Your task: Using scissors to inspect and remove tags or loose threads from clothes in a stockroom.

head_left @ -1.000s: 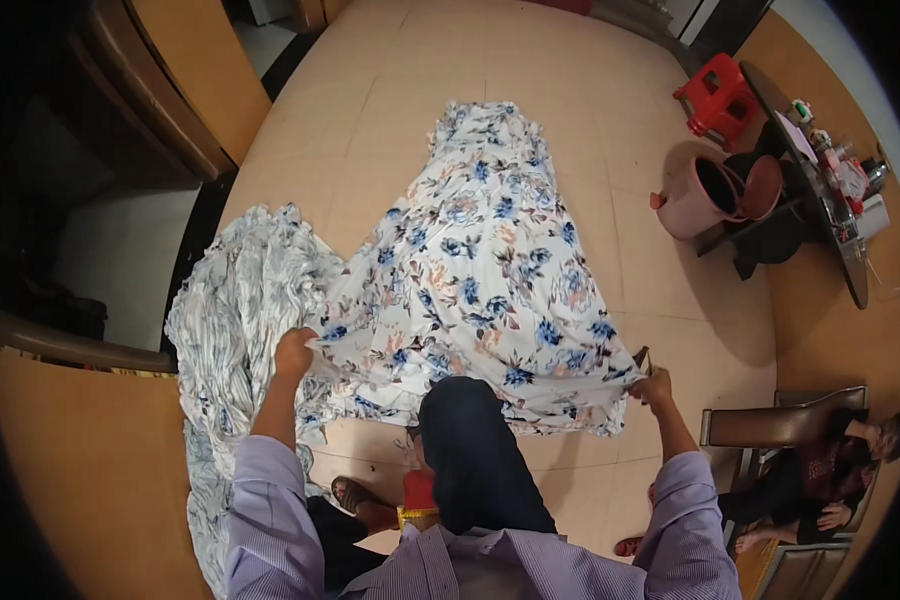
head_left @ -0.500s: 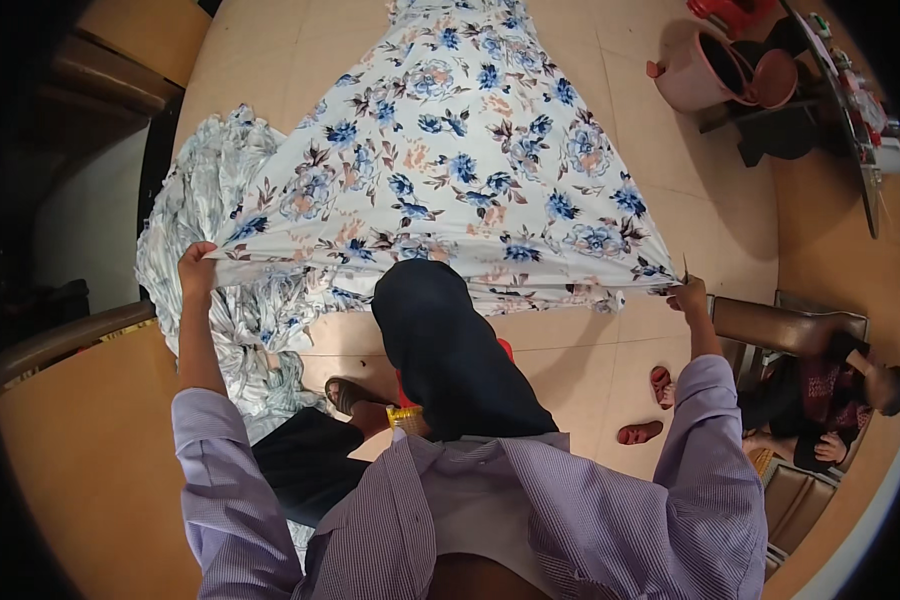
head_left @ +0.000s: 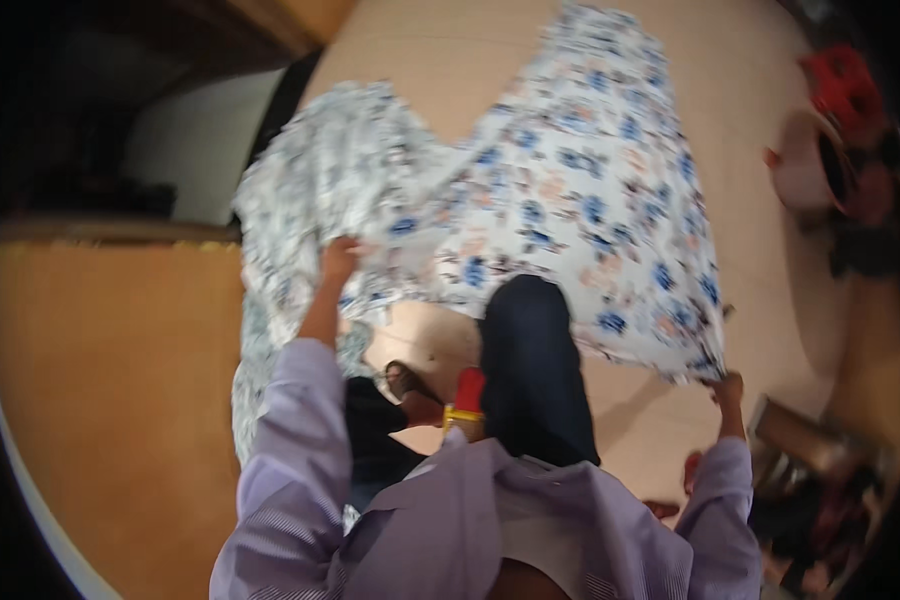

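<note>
No text, label, brand, number or sign can be read. Between twelve and two o'clock, only flowers and leaves can be made out on the floral-print fabric (head_left: 595,205); at two o'clock, the red plastic stool (head_left: 842,88) and pink bucket (head_left: 806,165) are too blurred for markings to be discerned.

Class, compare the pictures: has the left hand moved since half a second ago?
Yes: to the right. Against the wooden panel at left, the left hand now sits farther from its right edge.
</note>
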The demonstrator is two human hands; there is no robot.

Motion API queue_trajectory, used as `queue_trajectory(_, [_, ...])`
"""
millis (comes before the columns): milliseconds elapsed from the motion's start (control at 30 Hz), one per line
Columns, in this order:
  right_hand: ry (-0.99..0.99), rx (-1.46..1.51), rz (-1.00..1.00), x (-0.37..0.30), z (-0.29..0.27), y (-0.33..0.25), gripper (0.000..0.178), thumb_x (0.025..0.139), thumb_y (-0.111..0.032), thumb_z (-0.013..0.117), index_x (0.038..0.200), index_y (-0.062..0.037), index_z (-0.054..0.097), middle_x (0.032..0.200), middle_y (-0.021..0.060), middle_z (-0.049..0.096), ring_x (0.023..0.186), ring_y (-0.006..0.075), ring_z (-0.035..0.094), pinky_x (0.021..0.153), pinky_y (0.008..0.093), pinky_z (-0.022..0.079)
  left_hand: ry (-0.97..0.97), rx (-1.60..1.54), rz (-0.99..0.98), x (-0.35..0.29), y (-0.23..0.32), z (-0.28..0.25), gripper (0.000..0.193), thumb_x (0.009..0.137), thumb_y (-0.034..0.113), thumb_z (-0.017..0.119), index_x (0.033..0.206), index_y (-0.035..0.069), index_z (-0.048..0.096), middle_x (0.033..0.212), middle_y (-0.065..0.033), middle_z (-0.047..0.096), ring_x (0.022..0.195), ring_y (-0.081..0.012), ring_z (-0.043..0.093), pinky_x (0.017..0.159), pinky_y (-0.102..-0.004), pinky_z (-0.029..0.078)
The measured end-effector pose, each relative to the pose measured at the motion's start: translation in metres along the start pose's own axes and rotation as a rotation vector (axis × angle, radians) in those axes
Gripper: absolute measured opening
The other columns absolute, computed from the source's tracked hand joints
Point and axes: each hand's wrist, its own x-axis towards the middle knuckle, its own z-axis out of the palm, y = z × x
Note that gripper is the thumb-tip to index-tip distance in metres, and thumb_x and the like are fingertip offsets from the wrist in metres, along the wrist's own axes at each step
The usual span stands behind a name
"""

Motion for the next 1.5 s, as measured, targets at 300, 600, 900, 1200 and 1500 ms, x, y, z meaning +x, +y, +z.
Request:
queue_trajectory(300, [-0.041,-0.021,-0.165,-0.020,0.009,-0.011,0.029,0.075,-0.016,0.073,0.062,-0.0016,0.050,0.047,0.0081,0.048,0.035,0.0207,0.049,0.034,0.0306,0.039,-0.195,0.003,-0.079,-0.061,-0.006,0.027,0.012,0.073,0.016,0.059,0.075,0.007,0.067,0.076,-0.0104,0.067,0.072,-0.0308,0.061,0.066,-0.0390,0.048])
queue_trajectory(600, [-0.076,0.668,-0.227,-0.182,0.012,-0.258,0.038,0.087,-0.022,0.066,0.061,-0.0108,0.041,0.054,-0.0025,0.038,0.041,0.0095,0.031,0.041,0.0234,0.031,-0.180,-0.031,-0.410,-0.089,-0.087,0.063,0.024,0.073,0.021,0.067,0.094,0.008,0.065,0.086,-0.0131,0.068,0.083,-0.0350,0.064,0.075,-0.0415,0.050])
queue_trajectory(900, [0.230,0.122,-0.926,-0.282,0.071,-0.378,0.035,0.096,-0.005,0.050,0.066,-0.0053,0.032,0.064,-0.0007,0.030,0.058,0.0119,0.027,0.054,0.0256,0.028,0.252,-0.066,-0.428,-0.082,-0.122,0.129,0.035,0.072,0.022,0.071,0.100,0.005,0.060,0.094,-0.0170,0.064,0.092,-0.0376,0.061,0.078,-0.0422,0.050])
queue_trajectory(1200, [0.270,-0.025,-0.950,-0.284,0.086,-0.398,0.035,0.095,-0.001,0.047,0.066,-0.0043,0.029,0.065,0.0009,0.027,0.058,0.0133,0.023,0.054,0.0267,0.027,0.193,-0.088,-0.125,-0.037,-0.165,0.147,0.031,0.076,0.019,0.066,0.102,0.003,0.059,0.092,-0.0160,0.062,0.090,-0.0339,0.058,0.078,-0.0414,0.047])
queue_trajectory(1500, [0.203,0.141,-1.013,-0.293,0.090,-0.404,0.036,0.095,-0.002,0.050,0.066,-0.0057,0.029,0.065,0.0003,0.027,0.058,0.0126,0.024,0.055,0.0257,0.027,0.290,-0.793,-0.450,-0.055,-0.142,0.069,0.021,0.081,0.019,0.050,0.089,0.001,0.058,0.078,-0.0107,0.057,0.074,-0.0257,0.051,0.071,-0.0322,0.043])
